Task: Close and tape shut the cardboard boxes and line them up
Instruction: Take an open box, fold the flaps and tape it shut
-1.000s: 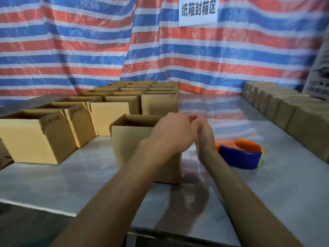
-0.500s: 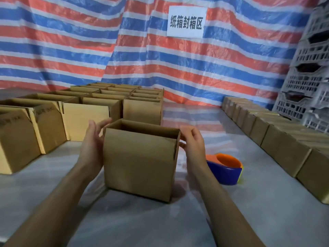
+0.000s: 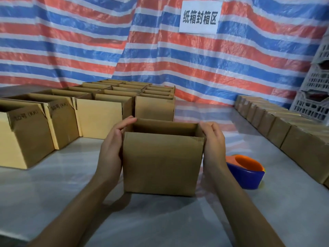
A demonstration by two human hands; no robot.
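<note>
A small open-topped cardboard box [image 3: 162, 163] stands on the grey table [image 3: 53, 193] right in front of me, flaps upright. My left hand [image 3: 113, 148] presses flat against its left side, nearly straight fingers reaching along the top rim. My right hand [image 3: 213, 145] holds the right side, its fingers curled over the top right corner. A blue and orange tape dispenser [image 3: 246, 172] lies on the table just right of the box, beside my right wrist.
Several open boxes [image 3: 99, 118] stand in rows at the left and back. A row of closed boxes [image 3: 284, 132] runs along the right edge. White plastic crates [image 3: 316, 90] are stacked at far right. A striped tarp with a white sign [image 3: 200, 17] hangs behind.
My hands were together at the box's right rim; they have spread to its two sides. The box now sits closer to me and squarer to the view.
</note>
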